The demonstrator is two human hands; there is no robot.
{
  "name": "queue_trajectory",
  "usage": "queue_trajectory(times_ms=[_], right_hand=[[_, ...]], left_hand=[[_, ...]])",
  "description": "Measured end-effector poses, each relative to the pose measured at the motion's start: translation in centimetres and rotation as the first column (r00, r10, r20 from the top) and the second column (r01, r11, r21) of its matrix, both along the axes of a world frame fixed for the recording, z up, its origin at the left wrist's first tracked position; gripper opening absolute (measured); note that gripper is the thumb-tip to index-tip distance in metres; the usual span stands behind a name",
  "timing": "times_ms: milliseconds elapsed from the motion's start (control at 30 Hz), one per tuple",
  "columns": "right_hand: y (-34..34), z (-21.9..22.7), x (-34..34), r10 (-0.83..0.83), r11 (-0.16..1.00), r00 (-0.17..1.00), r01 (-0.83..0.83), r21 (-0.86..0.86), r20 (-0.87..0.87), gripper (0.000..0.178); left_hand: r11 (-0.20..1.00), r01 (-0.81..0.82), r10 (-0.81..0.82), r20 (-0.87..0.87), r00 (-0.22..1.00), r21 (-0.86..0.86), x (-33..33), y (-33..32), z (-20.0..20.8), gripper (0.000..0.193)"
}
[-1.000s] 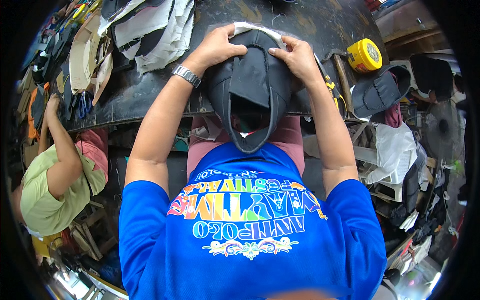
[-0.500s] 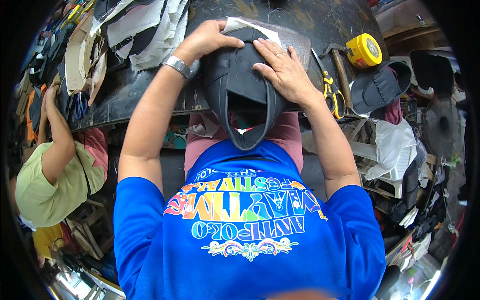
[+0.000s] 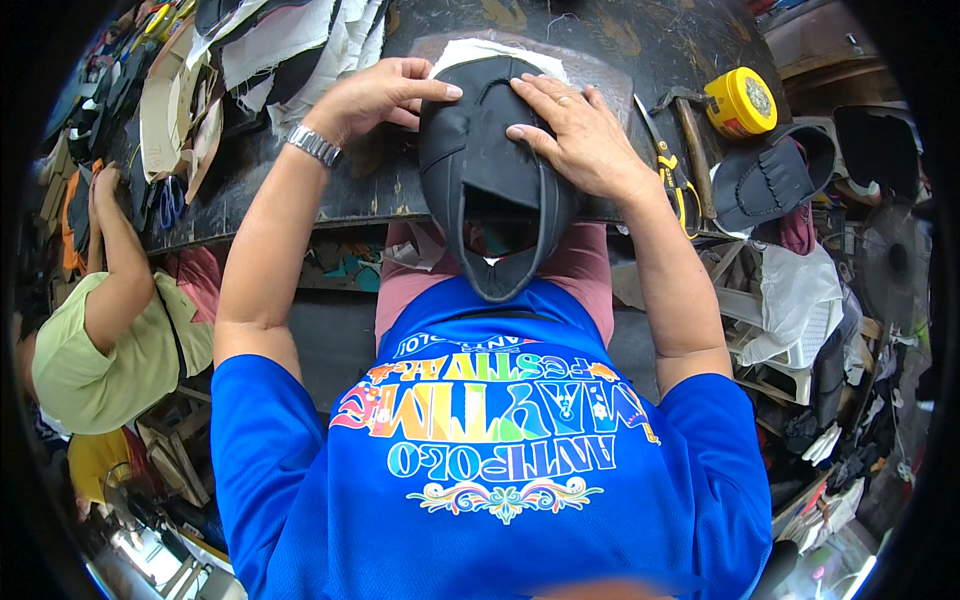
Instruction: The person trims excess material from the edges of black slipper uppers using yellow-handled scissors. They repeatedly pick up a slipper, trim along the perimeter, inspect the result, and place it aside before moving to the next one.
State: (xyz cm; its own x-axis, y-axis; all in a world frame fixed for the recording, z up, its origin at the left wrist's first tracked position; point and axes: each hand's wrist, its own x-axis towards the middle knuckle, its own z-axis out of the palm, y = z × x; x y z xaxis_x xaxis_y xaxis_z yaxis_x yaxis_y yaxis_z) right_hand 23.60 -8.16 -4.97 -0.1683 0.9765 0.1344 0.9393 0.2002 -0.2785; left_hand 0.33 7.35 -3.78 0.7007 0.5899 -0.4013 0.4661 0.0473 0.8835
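A black shoe upper (image 3: pixel 505 150) lies at the table's front edge, its toe part away from me and its opening toward my lap. White lining cloth (image 3: pixel 480 50) sticks out from under its far end. My right hand (image 3: pixel 580 135) rests on the upper's right side, fingers stretched flat over the toe seam. My left hand (image 3: pixel 375 100) is at the upper's far left edge, its fingers apart and one fingertip reaching over the black material. Some of the left fingers are partly hidden, but nothing shows in that hand.
Yellow-handled scissors (image 3: pixel 675 180), a hammer (image 3: pixel 693 150) and a yellow tub (image 3: pixel 740 102) are to the right, beside another dark upper (image 3: pixel 770 185). White cloth pieces (image 3: pixel 285 50) pile up at the far left. A person in a light green shirt (image 3: pixel 105 350) sits at the left.
My left hand has moved left, off the middle of the toe seam to the upper's edge. The right hand stays on the upper.
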Motion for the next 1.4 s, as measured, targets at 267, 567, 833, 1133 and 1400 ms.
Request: queue_trajectory(times_ms=[267, 567, 833, 1133, 1400], right_hand=[[0.0, 0.2, 0.2, -0.005, 0.999, 0.999, 0.003, -0.034, -0.052, 0.06], [0.0, 0.0, 0.0, 0.008, 1.0, 1.0, -0.008, -0.002, -0.016, 0.06], [0.1, -0.2, 0.5, 0.034, 0.998, 0.994, -0.039, -0.042, -0.106, 0.06], [-0.1, -1.1, 0.7, 0.047, 0.999, 0.994, -0.049, -0.023, -0.095, 0.062], [-0.8, -2.5, 0.5, -0.121, 0.991, 0.986, 0.126, 0.034, -0.111, 0.075]], left_hand=[[0.946, -0.02, 0.084, 0.186, 0.979, -0.322, -0.7, -2.0, -0.4, 0.036], [0.997, -0.061, 0.066, 0.127, 0.99, -0.037, -0.5, -1.9, -1.5, 0.043], [0.944, -0.128, 0.185, 0.167, 0.968, -0.303, 2.3, -0.9, -1.5, 0.049], [0.998, -0.017, 0.021, 0.051, 0.998, -0.065, 3.8, -0.5, -0.9, 0.056], [0.99, -0.125, 0.135, 0.161, 0.978, -0.066, 3.5, -2.6, -0.7, 0.059]])
